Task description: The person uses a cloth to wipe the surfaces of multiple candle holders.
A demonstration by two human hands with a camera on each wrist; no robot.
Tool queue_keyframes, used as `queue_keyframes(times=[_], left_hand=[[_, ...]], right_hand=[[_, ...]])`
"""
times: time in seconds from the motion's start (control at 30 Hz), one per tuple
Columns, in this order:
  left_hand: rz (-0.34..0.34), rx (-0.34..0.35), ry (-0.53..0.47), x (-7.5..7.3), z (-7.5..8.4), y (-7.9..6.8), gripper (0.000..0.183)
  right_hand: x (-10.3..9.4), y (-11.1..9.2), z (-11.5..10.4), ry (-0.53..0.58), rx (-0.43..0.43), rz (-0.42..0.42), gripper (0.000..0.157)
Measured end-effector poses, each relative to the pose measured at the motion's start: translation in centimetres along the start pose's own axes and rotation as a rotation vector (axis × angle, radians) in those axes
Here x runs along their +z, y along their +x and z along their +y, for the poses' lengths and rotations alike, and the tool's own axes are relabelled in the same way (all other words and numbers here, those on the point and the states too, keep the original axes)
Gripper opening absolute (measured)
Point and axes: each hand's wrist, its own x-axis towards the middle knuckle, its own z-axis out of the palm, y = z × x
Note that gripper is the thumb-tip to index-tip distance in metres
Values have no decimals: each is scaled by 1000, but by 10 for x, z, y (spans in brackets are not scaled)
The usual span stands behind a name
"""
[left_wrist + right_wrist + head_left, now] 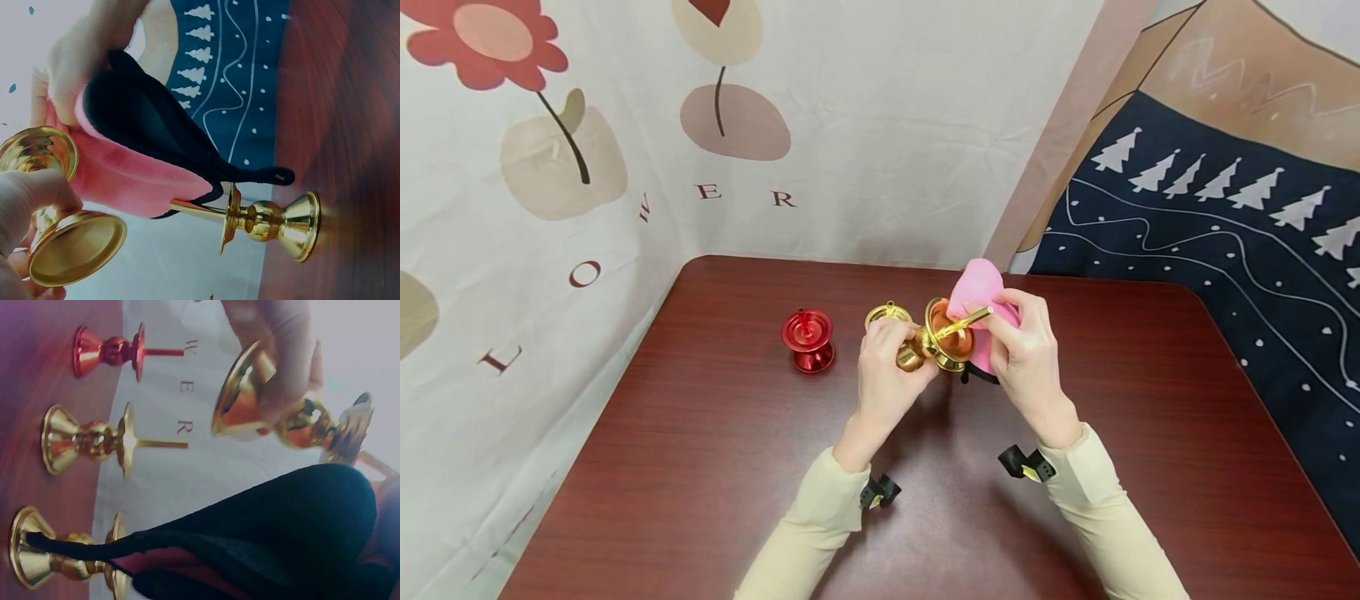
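Note:
My left hand (887, 367) grips a gold candlestick (910, 358) by its stem, above the table and tipped so its dish and thin spike point up to the right. My right hand (1028, 358) holds a pink plush mitt (977, 283) with black lining and a black loop, its fingers close to the spike's tip. The mitt's pink side lies against the dish in the head view. In the left wrist view the mitt's dark opening (131, 112) faces the camera. The right wrist view shows the held candlestick's flared base (240, 397) beyond the mitt.
A red candlestick (808, 337) stands upright on the dark red-brown table (737, 467). Two more gold candlesticks stand in a row with it; one gold candlestick (94, 439) is in the middle, while the nearer gold candlestick (31, 550) is partly covered by the mitt's loop.

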Motion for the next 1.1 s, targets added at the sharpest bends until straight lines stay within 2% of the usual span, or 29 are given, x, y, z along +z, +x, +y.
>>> queue_keyframes(times=[0.17,0.33,0.47,0.63,0.83,0.97,1.1], left_hand=[[9,-26,-52,1,-2,1,25],[42,-58,-3,0,-2,0,26],[53,-55,47,0,-1,0,25],[76,18,147,-1,-1,1,26],[88,133,265,-2,-2,1,25],[81,139,297,-2,-3,1,22],[84,86,263,-3,-6,2,23]], right_hand=[[-1,-1,3,-1,-26,-24,22],[-9,-4,-2,-32,-41,-113,31],[-18,-5,-13,-32,-26,-181,35],[-28,-4,-30,28,63,-259,38],[-31,-2,-45,217,257,-301,39],[-28,-1,-49,302,397,-257,36],[-29,-2,-50,312,436,-189,33]])
